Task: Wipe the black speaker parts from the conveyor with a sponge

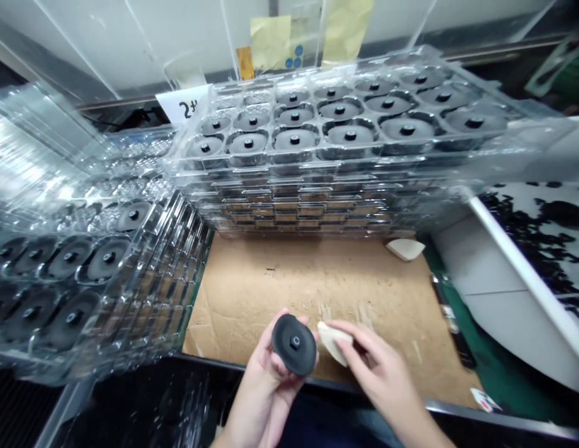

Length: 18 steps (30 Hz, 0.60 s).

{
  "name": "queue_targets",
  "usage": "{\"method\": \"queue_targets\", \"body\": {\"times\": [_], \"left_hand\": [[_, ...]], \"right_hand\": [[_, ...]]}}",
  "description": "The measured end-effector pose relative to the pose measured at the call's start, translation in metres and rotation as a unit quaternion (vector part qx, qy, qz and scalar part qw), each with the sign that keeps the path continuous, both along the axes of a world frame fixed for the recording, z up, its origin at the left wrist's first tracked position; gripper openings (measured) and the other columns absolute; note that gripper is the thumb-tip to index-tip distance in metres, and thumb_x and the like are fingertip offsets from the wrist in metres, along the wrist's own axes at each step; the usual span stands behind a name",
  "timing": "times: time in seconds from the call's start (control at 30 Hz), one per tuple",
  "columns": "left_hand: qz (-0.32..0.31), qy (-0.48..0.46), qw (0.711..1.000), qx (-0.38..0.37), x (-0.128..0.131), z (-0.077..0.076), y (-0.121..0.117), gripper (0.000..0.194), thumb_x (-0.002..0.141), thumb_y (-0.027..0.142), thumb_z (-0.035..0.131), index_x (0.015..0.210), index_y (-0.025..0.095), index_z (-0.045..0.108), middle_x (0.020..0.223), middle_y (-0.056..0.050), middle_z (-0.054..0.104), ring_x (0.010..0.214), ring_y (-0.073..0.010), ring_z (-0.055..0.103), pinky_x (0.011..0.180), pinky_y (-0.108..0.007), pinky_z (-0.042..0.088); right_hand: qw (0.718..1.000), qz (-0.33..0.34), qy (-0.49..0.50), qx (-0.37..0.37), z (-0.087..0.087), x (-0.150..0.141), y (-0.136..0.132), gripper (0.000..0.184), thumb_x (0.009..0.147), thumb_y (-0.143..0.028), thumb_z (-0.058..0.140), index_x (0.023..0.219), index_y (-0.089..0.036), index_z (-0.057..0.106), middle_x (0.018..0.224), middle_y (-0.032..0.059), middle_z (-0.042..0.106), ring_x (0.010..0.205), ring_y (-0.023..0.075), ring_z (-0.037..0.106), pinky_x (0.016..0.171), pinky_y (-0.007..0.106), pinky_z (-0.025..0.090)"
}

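Note:
My left hand (270, 379) is closed around a black round disc (289, 358) with a raised hub at its centre, held face up above the front of the cardboard sheet (252, 274). Close to its right edge, my right hand (370, 351) pinches a cream-coloured wedge-shaped pad (333, 342) between thumb and fingers. Whether the pad touches the disc I cannot tell. A similar cream wedge (405, 249) lies on the cardboard at the back right.
Stacked clear plastic trays (308, 152) holding black discs stand behind the cardboard. More such trays (121, 298) are on the left. A dark pen-like tool (452, 323) lies at the right edge, beside a white bin (532, 274) with black pieces.

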<state>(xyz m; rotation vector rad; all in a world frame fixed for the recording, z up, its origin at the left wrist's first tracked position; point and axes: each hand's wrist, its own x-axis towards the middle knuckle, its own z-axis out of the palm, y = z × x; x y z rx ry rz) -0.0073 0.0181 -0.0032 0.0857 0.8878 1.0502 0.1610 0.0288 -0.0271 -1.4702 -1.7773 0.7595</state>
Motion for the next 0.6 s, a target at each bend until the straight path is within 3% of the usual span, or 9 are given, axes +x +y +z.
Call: {"method": "queue_targets", "body": {"times": [0.1, 0.17, 0.23, 0.3, 0.33, 0.4, 0.47, 0.6], "left_hand": [[-0.006, 0.007, 1.0, 0.011, 0.007, 0.008, -0.005, 0.068, 0.051, 0.039, 0.082, 0.114, 0.026, 0.061, 0.122, -0.01, 0.061, 0.112, -0.0281, 0.054, 0.095, -0.036, 0.043], [-0.014, 0.005, 1.0, 0.012, 0.011, 0.012, -0.008, 0.062, 0.055, 0.038, 0.082, 0.112, 0.025, 0.063, 0.113, -0.009, 0.065, 0.111, -0.0268, 0.056, 0.098, -0.036, 0.04], [-0.012, 0.018, 1.0, 0.008, 0.012, 0.016, -0.012, 0.051, 0.058, 0.033, 0.081, 0.106, 0.026, 0.066, 0.107, -0.006, 0.068, 0.104, -0.0248, 0.06, 0.095, -0.034, 0.042], [0.0, 0.035, 0.999, 0.0, 0.013, 0.02, -0.016, 0.046, 0.056, 0.028, 0.082, 0.1, 0.029, 0.068, 0.102, -0.003, 0.07, 0.095, -0.0201, 0.063, 0.087, -0.029, 0.046], [-0.005, 0.037, 0.999, -0.001, 0.013, 0.022, -0.018, 0.043, 0.055, 0.027, 0.083, 0.096, 0.028, 0.069, 0.098, -0.001, 0.071, 0.09, -0.0177, 0.064, 0.085, -0.027, 0.047], [-0.029, 0.028, 0.999, 0.007, 0.013, 0.025, -0.022, 0.035, 0.056, 0.028, 0.082, 0.089, 0.026, 0.071, 0.087, 0.0, 0.072, 0.083, -0.0145, 0.065, 0.085, -0.026, 0.046], [-0.043, 0.013, 0.999, 0.025, 0.012, 0.029, -0.026, 0.036, 0.056, 0.028, 0.082, 0.09, 0.025, 0.071, 0.087, -0.001, 0.073, 0.085, -0.015, 0.065, 0.09, -0.027, 0.044], [-0.047, -0.019, 0.999, 0.017, 0.009, 0.029, -0.033, 0.061, 0.039, 0.026, 0.089, 0.096, 0.027, 0.07, 0.102, -0.004, 0.072, 0.09, -0.0188, 0.065, 0.085, -0.027, 0.047]], "right_hand": [[0.997, -0.005, 0.067, 0.032, 0.043, -0.01, 0.003, 0.02, 0.089, -0.024, 0.048, 0.105, -0.023, 0.06, 0.095, 0.0059, 0.067, 0.082, 0.0164, 0.065, 0.063, 0.024, 0.056], [0.991, 0.058, 0.102, 0.06, 0.067, -0.018, 0.001, 0.025, 0.087, -0.017, 0.047, 0.109, -0.022, 0.058, 0.094, 0.0061, 0.066, 0.083, 0.0161, 0.064, 0.069, 0.027, 0.056], [0.984, 0.149, 0.099, 0.025, 0.083, -0.024, -0.002, 0.027, 0.086, -0.012, 0.046, 0.106, -0.022, 0.059, 0.09, 0.0045, 0.066, 0.078, 0.0137, 0.064, 0.069, 0.024, 0.055], [0.978, 0.192, 0.083, -0.013, 0.09, -0.027, -0.004, 0.024, 0.086, -0.011, 0.045, 0.099, -0.022, 0.062, 0.084, 0.0026, 0.066, 0.071, 0.0118, 0.063, 0.064, 0.021, 0.054], [0.981, 0.179, 0.079, 0.0, 0.091, -0.028, -0.006, 0.023, 0.087, -0.012, 0.045, 0.098, -0.021, 0.062, 0.082, 0.0029, 0.066, 0.07, 0.012, 0.063, 0.063, 0.021, 0.054], [0.986, 0.116, 0.082, 0.085, 0.09, -0.03, -0.01, 0.025, 0.087, -0.012, 0.044, 0.105, -0.019, 0.06, 0.084, 0.0053, 0.066, 0.074, 0.0143, 0.064, 0.067, 0.026, 0.054], [0.982, 0.099, 0.093, 0.129, 0.09, -0.026, -0.017, 0.029, 0.087, -0.011, 0.045, 0.112, -0.019, 0.057, 0.091, 0.0053, 0.068, 0.081, 0.0146, 0.064, 0.073, 0.026, 0.055], [0.98, 0.189, 0.062, 0.033, 0.092, -0.003, -0.038, 0.022, 0.087, -0.015, 0.05, 0.102, -0.026, 0.06, 0.083, -0.0012, 0.068, 0.07, 0.0101, 0.065, 0.061, 0.017, 0.054]]}}
